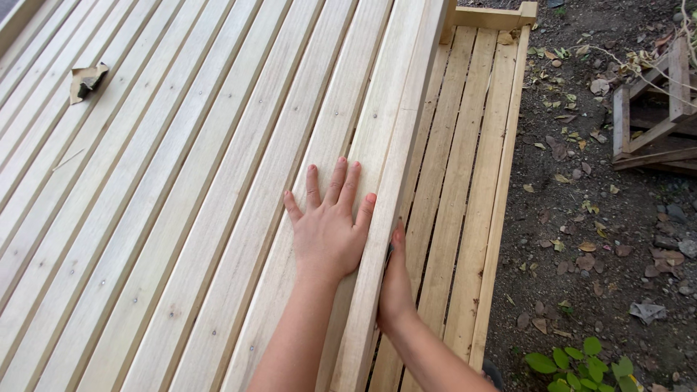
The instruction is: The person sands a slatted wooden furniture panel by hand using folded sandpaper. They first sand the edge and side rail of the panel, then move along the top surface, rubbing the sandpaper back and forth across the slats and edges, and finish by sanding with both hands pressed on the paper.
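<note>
Under you spreads a big slatted panel [145, 218] of pale, bare wood, its long boards running away from you on a slant with narrow gaps between them and small nail heads dotting the faces. Along its right side stands a raised rail [396, 167], a board set on edge, and beyond that a lower, yellower slatted section [465, 181] reaches out to the bare ground [602, 232], which is scattered with dry leaves and stones. A darker wooden frame [653, 123] sits well apart at the upper right, and a green plant [581, 363] shows at the bottom edge.

Your left hand [328, 229] lies open and flat, fingers spread, palm pressed on the slat just beside the rail; it grips nothing, and reads as a steadying press. Your right hand [396, 287] is on the rail's far side, thumb up against its edge, fingers hidden behind the wood, so you cannot tell how far it is closed or whether it holds anything.

Far up on the left, a folded scrap of sandpaper [88, 78] rests on the slats, well clear of both hands.
</note>
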